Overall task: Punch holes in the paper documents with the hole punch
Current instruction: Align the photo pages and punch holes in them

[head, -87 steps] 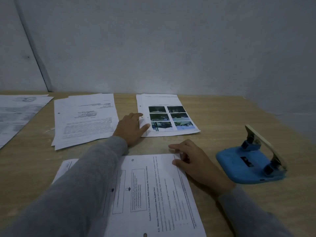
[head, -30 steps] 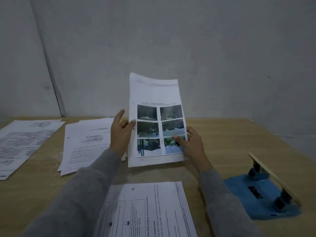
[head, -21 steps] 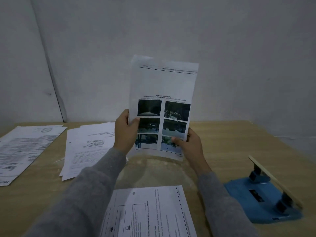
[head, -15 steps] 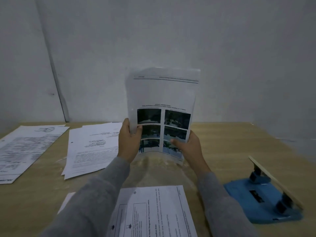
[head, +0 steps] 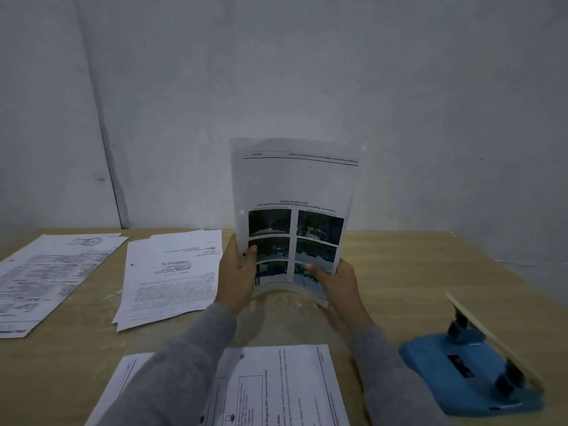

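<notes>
I hold a stack of paper sheets printed with photos [head: 293,192] upright above the wooden table [head: 399,272], its bottom edge resting on or just over the tabletop. My left hand [head: 238,275] grips the lower left edge, thumb on the front. My right hand [head: 336,279] grips the lower right corner. The printing is upside down and a punched hole shows near the left edge. The blue hole punch [head: 473,373] with a pale lever sits at the right, apart from both hands.
A punched document [head: 276,385] lies at the near edge under my forearms. A white stack [head: 172,272] lies left of my left hand, and another stack [head: 46,272] lies at the far left. A grey wall stands close behind the table.
Both hands lifted the photo sheets from the table, turned them upside down and stood them upright. In the last half second the sheets dropped slightly lower.
</notes>
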